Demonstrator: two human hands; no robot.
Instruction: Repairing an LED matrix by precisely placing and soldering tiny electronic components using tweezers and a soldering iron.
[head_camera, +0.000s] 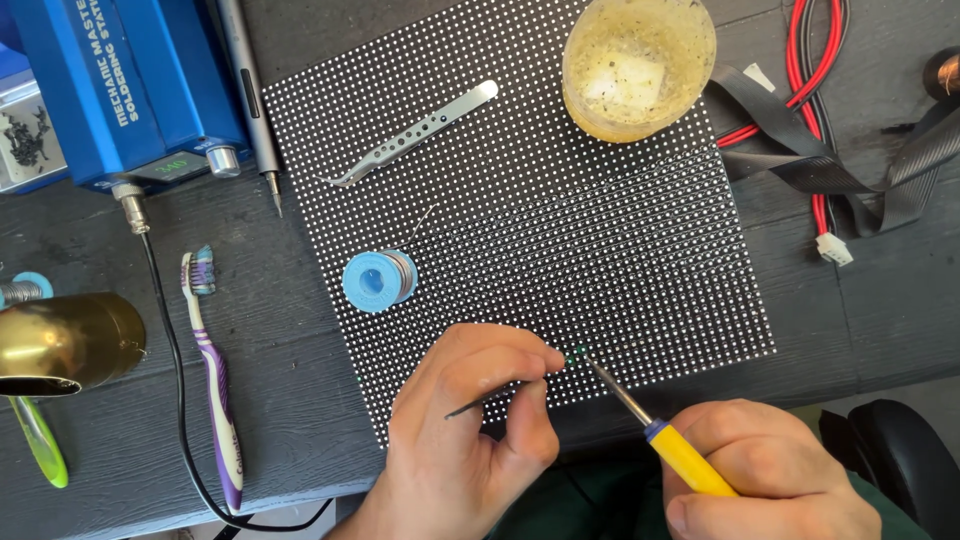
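Both hands are gripping tools over the dotted LED panel (600, 230): left hand (470, 420) pinching dark tweezers (490, 398), right hand (770, 480) holding the yellow-handled soldering iron (650, 425), tips meeting steadily at 1 spot.

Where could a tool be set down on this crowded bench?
Bare panel lies between the solder spool and the ribbon cable. Bare table lies between the toothbrush and the panel. It is crowded near the left hand, right hand and soldering iron.
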